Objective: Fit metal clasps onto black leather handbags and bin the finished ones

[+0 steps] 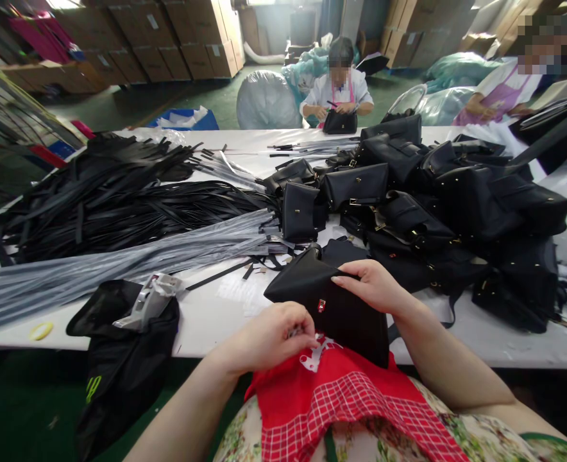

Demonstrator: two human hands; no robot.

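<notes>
A black handbag (351, 321) with a small gold clasp (321, 306) leans tilted at the table's front edge, against my red apron (322, 378). My right hand (377, 285) grips its upper edge, thumb on the near face. Just left of the clasp, my left hand (283, 337) is closed, fingers curled inward. Something small and greyish shows inside the curled fingers, too little to name. Past the bag lie a black piece (338, 251) and strap scraps.
Black handbags (495, 199) pile up on the right. Long black straps (134, 218) and plastic-wrapped strips (134, 273) cover the left. A tape dispenser (153, 298) rests on a black bag at the front edge, near a yellow ring (41, 331). Two people sit across the table (211, 333).
</notes>
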